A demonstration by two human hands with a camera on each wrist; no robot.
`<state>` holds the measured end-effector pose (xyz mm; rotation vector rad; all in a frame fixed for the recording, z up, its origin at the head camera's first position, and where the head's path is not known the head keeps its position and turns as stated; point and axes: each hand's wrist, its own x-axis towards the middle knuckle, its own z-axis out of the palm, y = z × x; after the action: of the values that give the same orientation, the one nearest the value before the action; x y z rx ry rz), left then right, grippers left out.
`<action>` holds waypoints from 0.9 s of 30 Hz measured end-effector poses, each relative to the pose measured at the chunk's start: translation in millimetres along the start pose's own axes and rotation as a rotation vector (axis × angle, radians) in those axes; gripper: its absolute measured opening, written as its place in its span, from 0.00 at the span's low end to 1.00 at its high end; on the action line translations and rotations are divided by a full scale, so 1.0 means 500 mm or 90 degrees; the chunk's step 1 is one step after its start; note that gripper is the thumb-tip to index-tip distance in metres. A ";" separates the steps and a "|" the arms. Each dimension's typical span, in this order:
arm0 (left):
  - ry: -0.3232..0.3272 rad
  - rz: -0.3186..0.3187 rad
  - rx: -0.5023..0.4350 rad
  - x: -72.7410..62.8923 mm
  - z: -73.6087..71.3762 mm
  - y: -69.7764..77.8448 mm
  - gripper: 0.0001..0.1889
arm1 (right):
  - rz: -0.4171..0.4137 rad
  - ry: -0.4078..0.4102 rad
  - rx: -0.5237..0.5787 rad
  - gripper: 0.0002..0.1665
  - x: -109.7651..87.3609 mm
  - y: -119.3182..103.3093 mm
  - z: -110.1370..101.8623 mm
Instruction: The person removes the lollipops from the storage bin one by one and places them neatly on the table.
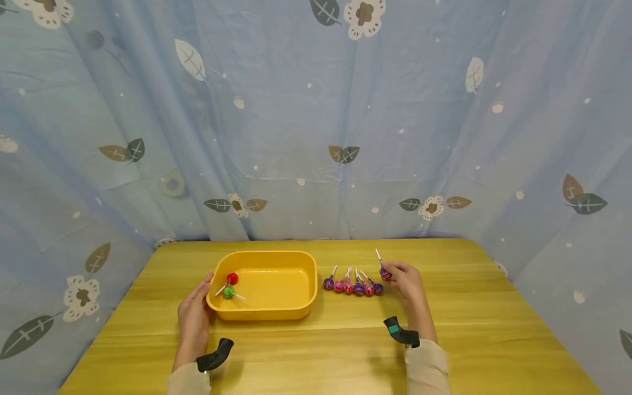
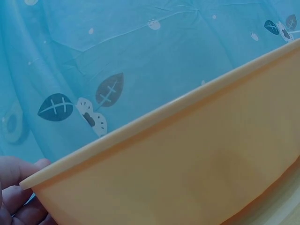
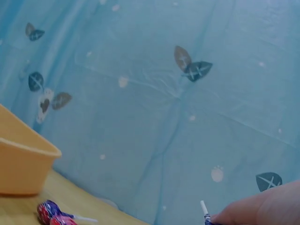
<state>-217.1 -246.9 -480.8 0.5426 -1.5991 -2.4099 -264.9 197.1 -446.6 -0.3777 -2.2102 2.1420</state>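
At the left end of the yellow tray [image 1: 266, 315], my left hand [image 1: 193, 318] rests along the outer wall, fingertips right at the rim. In the left wrist view, its fingers [image 2: 14, 171] show beside the tray's corner. My right hand [image 1: 407, 280] pinches a purple-wrapped lollipop [image 1: 385, 273], its white stick pointing up; only the stick and a bit of wrapper show in the right wrist view. Left of that hand, several purple and pink lollipops [image 1: 359, 289] lie in a row on the table. Inside the tray are a red lollipop [image 1: 232, 278] and a green lollipop [image 1: 229, 292].
The wooden table [image 1: 321, 356] reaches back to a blue patterned curtain [image 1: 296, 126] that hangs behind it and at both sides. A black wrist mount [image 1: 215, 356] sits on the left wrist, and another black mount [image 1: 402, 333] on the right.
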 end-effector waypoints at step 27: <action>0.003 0.002 -0.005 -0.003 0.003 0.001 0.27 | 0.014 0.097 -0.129 0.20 0.018 0.062 -0.027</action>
<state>-216.4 -245.6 -479.5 0.5439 -1.5860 -2.4094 -266.7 212.6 -477.9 -0.5572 -2.3501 1.8347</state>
